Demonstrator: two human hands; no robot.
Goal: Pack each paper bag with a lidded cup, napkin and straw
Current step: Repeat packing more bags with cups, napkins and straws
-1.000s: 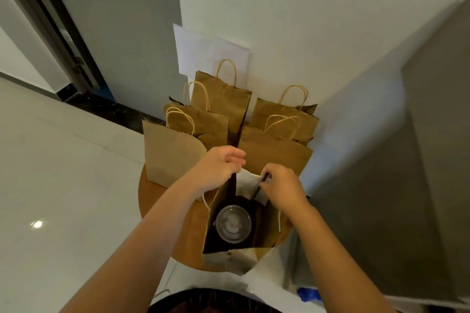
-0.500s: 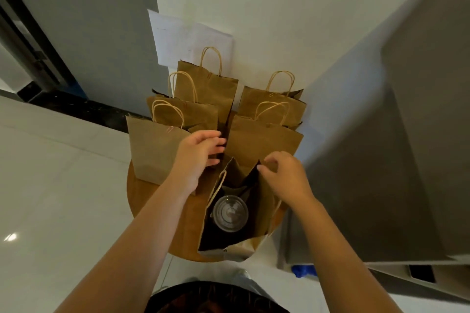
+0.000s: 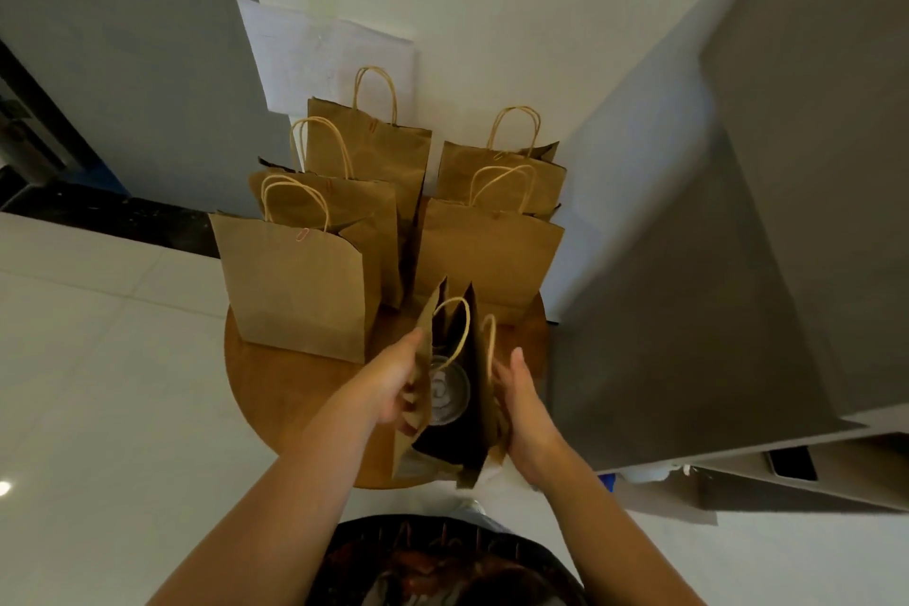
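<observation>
Both hands had dropped from the bag's mouth to its sides since the earlier frame, and the opening, wide a moment before, was pressed narrow. The left hand (image 3: 388, 384) lay against the left wall of the front bag (image 3: 423, 413), its grip loosely curled on the paper with the thumb along the rim; the right hand (image 3: 519, 401) pressed the right wall with fairly straight fingers, holding nothing else. Between the walls the cup (image 3: 448, 391) showed, its clear lid on, standing inside the bag near the front edge of the round surface (image 3: 275, 389). Neither napkin nor straw could be made out in the dark slot now, so whether they lay beneath the folds could not be told from this view alone. Five other bags (image 3: 300, 290) stood behind, near the wall, tops closed and handles up; their contents were hidden. Judging by that, this seemed to be the last bag, with its filling finished or nearly so and only the closing of its top left, perhaps then a place among the others.
</observation>
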